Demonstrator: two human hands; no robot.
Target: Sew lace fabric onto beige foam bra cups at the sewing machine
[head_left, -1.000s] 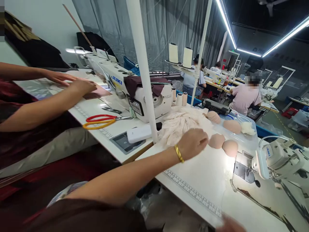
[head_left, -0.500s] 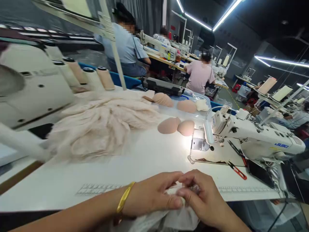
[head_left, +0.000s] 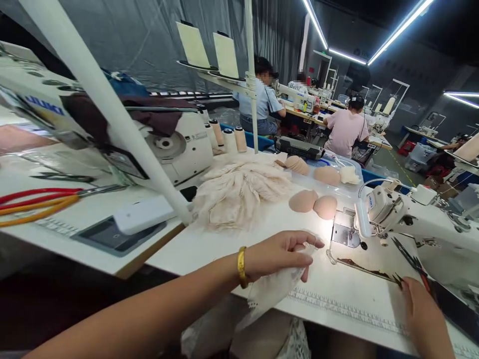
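Note:
My left hand, with a gold bangle at the wrist, pinches a thin, pale lace-edged fabric piece above the table's front edge. The cloth hangs down over that edge toward my lap. At the right, my right hand is closed over a pair of thread snips, whose dark tips show past the fingers while the handles are covered. A second pair of dark-bladed scissors lies just beyond this hand, beside the sewing machine.
Two beige moulded cups lie left of the lit needle plate. A heap of cream lace fabric is behind my left hand. A white post and another machine stand left. Co-workers sit farther back.
My hands have come apart. The right hand has let go of the fabric and moved right onto the snips; the left keeps the fabric. The view has turned left.

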